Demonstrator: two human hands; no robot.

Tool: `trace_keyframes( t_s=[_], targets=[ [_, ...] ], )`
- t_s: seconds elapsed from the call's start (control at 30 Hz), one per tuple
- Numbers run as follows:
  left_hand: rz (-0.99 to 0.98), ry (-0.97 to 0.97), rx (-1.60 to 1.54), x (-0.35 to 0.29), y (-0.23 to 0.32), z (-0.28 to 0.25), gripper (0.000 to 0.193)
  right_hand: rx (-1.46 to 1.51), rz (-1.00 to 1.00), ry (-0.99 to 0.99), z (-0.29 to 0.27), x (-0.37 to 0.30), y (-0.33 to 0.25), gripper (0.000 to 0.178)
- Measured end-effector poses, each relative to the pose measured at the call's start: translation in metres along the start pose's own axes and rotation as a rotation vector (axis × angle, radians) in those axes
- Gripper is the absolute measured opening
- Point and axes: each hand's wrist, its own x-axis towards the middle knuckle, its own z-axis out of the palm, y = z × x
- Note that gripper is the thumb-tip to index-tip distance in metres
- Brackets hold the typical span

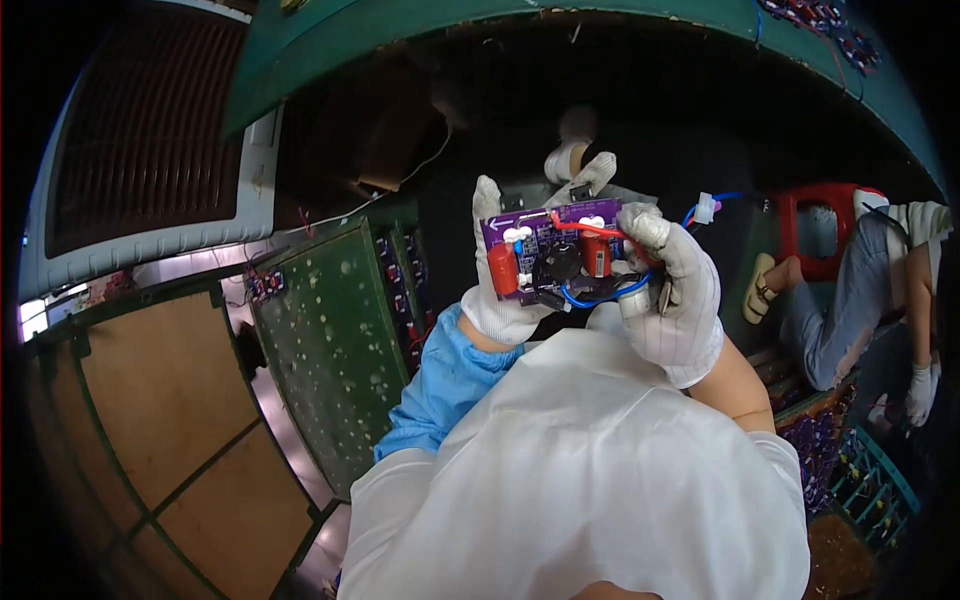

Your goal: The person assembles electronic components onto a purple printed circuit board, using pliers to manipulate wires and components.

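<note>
A purple circuit board [540,225] is held between my two white-gloved hands, above my lap. Red cylindrical parts [503,270], a black round coil [560,262] and white blobs sit on its face. My left hand [492,310] supports it from the left and behind, one finger upright along the left edge. My right hand [675,295] grips the right end, its fingers curled over the edge. Red and blue wires loop across the board. A white connector [707,208] on blue and red wires hangs out past the right hand.
Ahead curves a green bench edge [400,50], with more boards [825,30] at its far right. At left stand a green panel [325,320], a wooden-panelled frame [170,400] and a ribbed unit [150,130]. Another person [850,290] sits at right beside a red stool [815,225].
</note>
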Motion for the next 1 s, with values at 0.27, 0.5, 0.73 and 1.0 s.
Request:
trace_keyframes(
  t_s=[0.27, 0.5, 0.73, 1.0],
  targets=[
    [0.015, -0.007, -0.076, -0.008, -0.011, -0.008, 0.093, 0.09, 0.121, -0.012, -0.005, -0.012, -0.007, 0.064],
    [-0.03, 0.039, 0.098, -0.004, -0.012, -0.002, 0.092, 0.029, 0.089, 0.036, -0.011, -0.016, 0.0, 0.066],
    [0.034, 0.122, 0.256, -0.002, -0.006, -0.013, 0.089, 0.215, 0.171, 0.027, -0.013, -0.012, 0.01, 0.06],
    [-0.076, 0.099, -0.031, -0.005, 0.007, -0.016, 0.094, 0.243, 0.131, -0.058, -0.015, -0.017, 0.017, 0.053]
  ],
)
